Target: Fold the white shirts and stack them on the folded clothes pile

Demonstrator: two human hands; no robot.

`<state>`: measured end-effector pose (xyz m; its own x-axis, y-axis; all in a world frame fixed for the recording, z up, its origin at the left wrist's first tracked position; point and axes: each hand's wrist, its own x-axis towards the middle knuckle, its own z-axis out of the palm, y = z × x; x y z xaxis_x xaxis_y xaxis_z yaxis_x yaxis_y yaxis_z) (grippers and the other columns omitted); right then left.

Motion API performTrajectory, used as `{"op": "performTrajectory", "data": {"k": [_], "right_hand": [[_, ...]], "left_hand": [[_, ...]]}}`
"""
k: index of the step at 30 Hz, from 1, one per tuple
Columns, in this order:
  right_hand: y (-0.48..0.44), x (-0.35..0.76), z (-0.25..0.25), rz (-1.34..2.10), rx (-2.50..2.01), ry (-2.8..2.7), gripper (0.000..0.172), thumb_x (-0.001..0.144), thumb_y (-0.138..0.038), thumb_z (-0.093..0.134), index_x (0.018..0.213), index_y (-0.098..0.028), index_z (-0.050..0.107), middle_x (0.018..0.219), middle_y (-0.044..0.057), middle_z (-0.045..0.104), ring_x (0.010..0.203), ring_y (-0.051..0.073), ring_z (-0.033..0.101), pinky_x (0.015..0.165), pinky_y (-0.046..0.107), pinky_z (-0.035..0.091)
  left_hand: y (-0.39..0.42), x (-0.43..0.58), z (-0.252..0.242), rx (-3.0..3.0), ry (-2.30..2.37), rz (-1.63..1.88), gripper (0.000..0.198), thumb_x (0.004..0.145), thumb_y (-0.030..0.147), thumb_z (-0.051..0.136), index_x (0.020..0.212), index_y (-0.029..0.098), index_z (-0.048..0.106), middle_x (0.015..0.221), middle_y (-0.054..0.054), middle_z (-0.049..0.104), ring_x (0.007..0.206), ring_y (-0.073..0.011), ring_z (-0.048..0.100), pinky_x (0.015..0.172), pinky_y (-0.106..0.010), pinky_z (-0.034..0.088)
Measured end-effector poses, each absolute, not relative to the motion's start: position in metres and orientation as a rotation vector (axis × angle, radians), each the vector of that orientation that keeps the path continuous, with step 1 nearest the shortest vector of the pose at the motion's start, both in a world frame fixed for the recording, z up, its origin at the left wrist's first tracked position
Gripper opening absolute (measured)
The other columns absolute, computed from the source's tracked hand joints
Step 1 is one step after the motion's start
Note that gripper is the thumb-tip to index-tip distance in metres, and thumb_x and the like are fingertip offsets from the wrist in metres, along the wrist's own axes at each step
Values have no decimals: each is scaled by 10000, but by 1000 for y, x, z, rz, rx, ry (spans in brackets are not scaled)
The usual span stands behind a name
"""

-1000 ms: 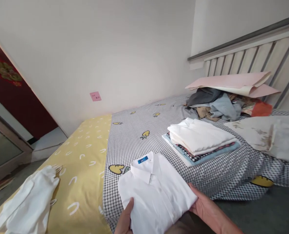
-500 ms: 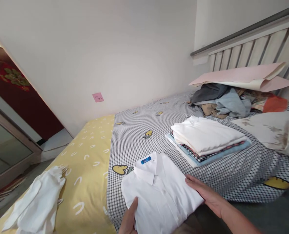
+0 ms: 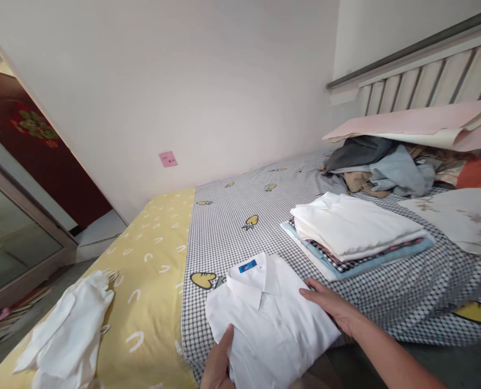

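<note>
At the near edge of a bed, a folded white shirt (image 3: 276,329) is being held by a person's two bare hands, its collar (image 3: 250,292) facing away and a blue label (image 3: 247,266) being shown inside the neck. The shirt's left edge is being gripped by the left hand (image 3: 219,362), the thumb being pressed on top and the other fingers being hidden from sight. On the right side, fingertips of the right hand (image 3: 332,305) are being laid close together on the fabric; whether anything is being pinched there cannot be told. To the left, a crumpled white garment (image 3: 72,327) is being supported by a yellow bedcover strip (image 3: 151,302). Beyond the right hand, a folded clothes pile (image 3: 354,224), topped with white, is being borne by a checked sheet (image 3: 224,232), near a pale floral cloth (image 3: 463,213). Farther back, a jumbled heap of clothes (image 3: 402,167) is being partly covered by a curling pink sheet (image 3: 406,124). Behind, a pink square (image 3: 168,159) is being displayed on the pale wall (image 3: 224,81).
</note>
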<state>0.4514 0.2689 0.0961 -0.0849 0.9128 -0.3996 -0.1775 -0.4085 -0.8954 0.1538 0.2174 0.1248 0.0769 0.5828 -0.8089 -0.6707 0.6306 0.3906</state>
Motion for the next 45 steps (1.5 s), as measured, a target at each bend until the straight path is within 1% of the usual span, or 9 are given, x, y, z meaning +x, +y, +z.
{"op": "performTrajectory", "data": {"k": [6, 11, 16, 21, 25, 28, 33, 41, 45], "right_hand": [[274, 451, 96, 1558, -1465, -943, 484, 663, -490, 766, 1035, -254, 565, 775, -2, 717, 810, 246, 690, 708, 323, 477], [277, 453, 87, 1543, -1417, -939, 512, 674, -463, 773, 1088, -257, 550, 825, -2, 743, 826, 242, 706, 722, 320, 492], [278, 453, 77, 1581, -1354, -920, 474, 696, -469, 775, 1056, -259, 549, 780, -13, 743, 734, 225, 706, 663, 303, 480], [277, 451, 74, 1578, -1300, -882, 457, 684, -477, 784, 1020, -255, 567, 780, -5, 748, 723, 233, 713, 666, 321, 498], [277, 453, 76, 1572, -1328, -850, 460, 680, -456, 800, 1043, -255, 601, 819, 12, 769, 778, 249, 727, 751, 360, 537], [276, 453, 77, 1516, -1355, -885, 456, 659, -462, 800, 1030, -250, 641, 924, 39, 788, 876, 269, 732, 844, 395, 546], [275, 446, 77, 1252, -1387, -996, 509, 605, -507, 763, 1017, -209, 729, 1102, 89, 782, 1112, 329, 684, 1025, 470, 487], [266, 441, 96, 1082, -1363, -1157, 510, 676, -587, 699, 988, -196, 795, 1141, 130, 775, 1210, 360, 640, 1111, 513, 428], [260, 444, 118, 1020, -1344, -1185, 527, 706, -621, 703, 1004, -197, 800, 1162, 132, 768, 1222, 354, 634, 1131, 499, 406]], "left_hand": [[217, 158, 128, -85, 1198, 979, 600, 875, 382, 681, 1444, 244, 549, 1136, -140, 778, 945, -348, 762, 912, -494, 608], [217, 160, 128, -110, 1196, 992, 578, 886, 375, 670, 1433, 228, 558, 1101, -159, 780, 940, -351, 763, 913, -507, 606], [218, 160, 124, -75, 1192, 1026, 593, 871, 345, 698, 1431, 210, 556, 1066, -162, 786, 931, -350, 764, 891, -493, 618], [215, 161, 123, -45, 1183, 1068, 616, 866, 297, 707, 1443, 172, 530, 1057, -163, 789, 914, -337, 769, 884, -471, 625], [215, 162, 122, -42, 1196, 1071, 611, 854, 298, 725, 1421, 158, 547, 1038, -164, 793, 903, -342, 770, 881, -478, 627], [215, 162, 121, -10, 1192, 1090, 619, 841, 285, 735, 1413, 136, 551, 1031, -179, 791, 902, -352, 769, 882, -486, 626], [213, 160, 122, 2, 1226, 1081, 596, 826, 293, 753, 1383, 163, 585, 1028, -166, 795, 905, -347, 770, 882, -490, 624], [212, 155, 127, 190, 1259, 1174, 648, 761, 263, 812, 1351, 119, 585, 1028, -188, 791, 979, -366, 755, 912, -513, 610], [219, 147, 131, 231, 1337, 1071, 667, 756, 312, 804, 1383, 231, 590, 1082, -130, 794, 1065, -378, 725, 923, -498, 609]]}}
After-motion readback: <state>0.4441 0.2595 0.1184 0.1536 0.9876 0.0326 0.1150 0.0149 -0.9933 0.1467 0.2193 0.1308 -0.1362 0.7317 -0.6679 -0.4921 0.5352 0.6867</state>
